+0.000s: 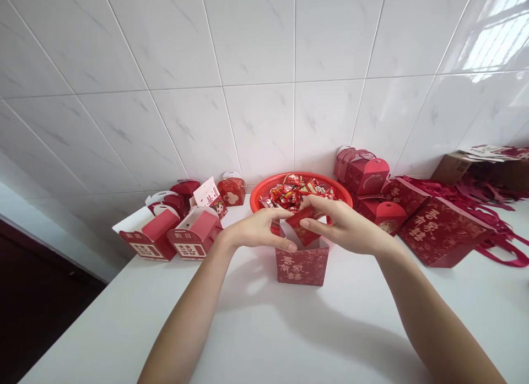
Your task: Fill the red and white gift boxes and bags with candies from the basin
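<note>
A red gift bag [302, 267] with gold characters stands upright on the white table, its top open. My left hand [261, 230] is at the bag's upper left edge, thumb and fingers apart around that side. In my right hand [336, 224], thumb and fingers pinch a small red packet [305, 230] over the bag's opening; its lower part reaches inside. Right behind the bag sits a red plastic basket [255, 200] holding many wrapped candies [285, 194]. What lies inside the bag is hidden.
Red and white boxes [192, 235] stand at the left by the tiled wall [260, 125]. More red boxes [367, 174], large red bags [444, 230] with ribbon handles and a brown carton [454, 168] fill the right side of the table [256, 329].
</note>
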The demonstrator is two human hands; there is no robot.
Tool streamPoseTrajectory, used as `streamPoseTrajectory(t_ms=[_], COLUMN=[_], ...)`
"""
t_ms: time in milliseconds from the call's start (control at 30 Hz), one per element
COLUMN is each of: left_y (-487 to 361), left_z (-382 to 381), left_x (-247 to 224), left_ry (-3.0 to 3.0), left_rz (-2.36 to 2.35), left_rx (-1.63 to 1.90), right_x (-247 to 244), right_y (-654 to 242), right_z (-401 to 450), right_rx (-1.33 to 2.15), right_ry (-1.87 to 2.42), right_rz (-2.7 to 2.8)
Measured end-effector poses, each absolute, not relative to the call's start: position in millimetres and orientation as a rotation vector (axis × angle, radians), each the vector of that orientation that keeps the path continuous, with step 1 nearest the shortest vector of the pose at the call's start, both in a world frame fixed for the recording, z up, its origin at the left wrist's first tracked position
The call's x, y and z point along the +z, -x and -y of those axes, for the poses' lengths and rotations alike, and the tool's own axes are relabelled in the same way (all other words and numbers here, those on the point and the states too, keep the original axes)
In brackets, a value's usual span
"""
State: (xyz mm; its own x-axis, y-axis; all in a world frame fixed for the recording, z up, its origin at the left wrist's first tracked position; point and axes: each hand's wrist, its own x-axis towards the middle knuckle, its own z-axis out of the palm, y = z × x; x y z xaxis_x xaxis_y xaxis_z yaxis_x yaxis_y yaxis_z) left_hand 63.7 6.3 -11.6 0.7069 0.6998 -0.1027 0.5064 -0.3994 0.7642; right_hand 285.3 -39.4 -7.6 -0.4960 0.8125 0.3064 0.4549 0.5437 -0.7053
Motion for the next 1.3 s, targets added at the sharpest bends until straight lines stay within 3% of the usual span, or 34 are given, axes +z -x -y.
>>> streamPoseTrajectory(t_ms=[300,633,867,1300], left_y=[-62,-65,-74,-74], left_z=[-9,-12,-13,-12], left_x=[-16,-22,-32,-31], left_ry=[-2.126,-2.185,-2.321,-2.43], left_rz=[-0.88,-0.864,-0.834,-0.874], left_rx=[0.359,0.519,0.643,0.532], right_x=[-1,3,-2,-13], right_y=[-295,-314,-312,-304], right_z=[43,41,41,24], right_rx=[0.624,0.436,0.332,0.259], right_ry=[1.012,1.224,1.496,1.587], right_rz=[2.171,2.116,2.395,2.497])
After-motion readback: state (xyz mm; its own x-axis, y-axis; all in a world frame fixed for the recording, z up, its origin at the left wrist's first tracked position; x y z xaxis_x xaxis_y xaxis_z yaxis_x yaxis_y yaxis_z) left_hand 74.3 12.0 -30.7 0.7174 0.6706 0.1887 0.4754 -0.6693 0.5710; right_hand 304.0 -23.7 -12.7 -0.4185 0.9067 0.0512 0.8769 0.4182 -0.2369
